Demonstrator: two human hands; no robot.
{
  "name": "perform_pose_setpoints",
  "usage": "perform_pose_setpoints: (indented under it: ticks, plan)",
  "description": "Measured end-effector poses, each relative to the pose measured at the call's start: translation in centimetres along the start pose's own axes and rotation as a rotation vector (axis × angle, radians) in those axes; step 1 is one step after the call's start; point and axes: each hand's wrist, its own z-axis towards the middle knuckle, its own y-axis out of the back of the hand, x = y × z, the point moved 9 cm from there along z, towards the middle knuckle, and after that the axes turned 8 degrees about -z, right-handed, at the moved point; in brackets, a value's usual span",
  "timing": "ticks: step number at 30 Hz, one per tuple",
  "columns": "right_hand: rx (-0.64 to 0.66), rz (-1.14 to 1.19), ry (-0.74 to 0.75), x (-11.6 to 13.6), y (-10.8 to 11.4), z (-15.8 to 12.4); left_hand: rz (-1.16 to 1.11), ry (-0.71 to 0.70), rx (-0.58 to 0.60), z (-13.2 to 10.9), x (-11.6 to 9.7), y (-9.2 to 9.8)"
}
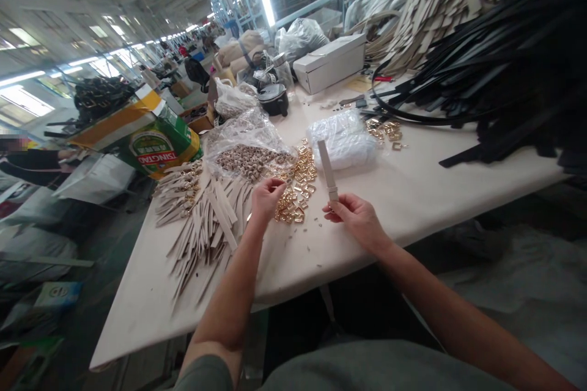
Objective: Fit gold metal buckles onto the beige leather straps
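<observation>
My right hand [353,215] is closed on a short beige strap [326,168], which stands nearly upright above the fingers. A narrow band crosses the strap just above my fingertips. My left hand [268,197] hovers at the left side of a pile of gold buckles [298,195], its fingers pinched together; what they hold, if anything, is too small to make out. Behind that hand, small beige loops [247,162] lie in a heap at the mouth of a clear plastic bag [245,128]. Many beige strips [206,232] are spread to its left.
A plastic-wrapped white bundle [342,137] sits beyond the buckles. Black straps [495,67] overhang the table's right side. Farther back are a white box [330,62] and a black round container [273,99]. A green carton [160,140] stands off the left edge; a person [32,162] is beyond.
</observation>
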Motion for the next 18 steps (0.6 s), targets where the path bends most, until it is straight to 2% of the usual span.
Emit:
perform_pose_setpoints:
  ticks: [2, 4, 7, 10, 15, 18]
  plan:
    - [0.020, -0.021, 0.005, -0.2, -0.2, 0.0, 0.160, -0.038, 0.023, 2.1, 0.0, 0.1]
    - [0.026, -0.060, 0.030, -0.1, -0.5, -0.1, 0.323, -0.054, 0.074, 3.5, 0.2, -0.7]
    - [0.016, -0.115, 0.066, 0.2, -0.4, -0.3, 0.592, -0.099, 0.162, 4.6, 0.5, -2.5]
    - [0.001, -0.146, 0.100, 0.4, -0.2, -0.4, 0.729, -0.138, 0.190, 5.1, 0.4, -3.5]
    - [-0.014, -0.159, 0.128, 0.7, -0.1, -0.5, 0.741, -0.176, 0.170, 4.4, -0.6, -3.2]
    - [-0.020, -0.167, 0.136, 0.9, -0.2, -0.6, 0.457, -0.069, 0.148, 2.5, -0.1, -2.1]
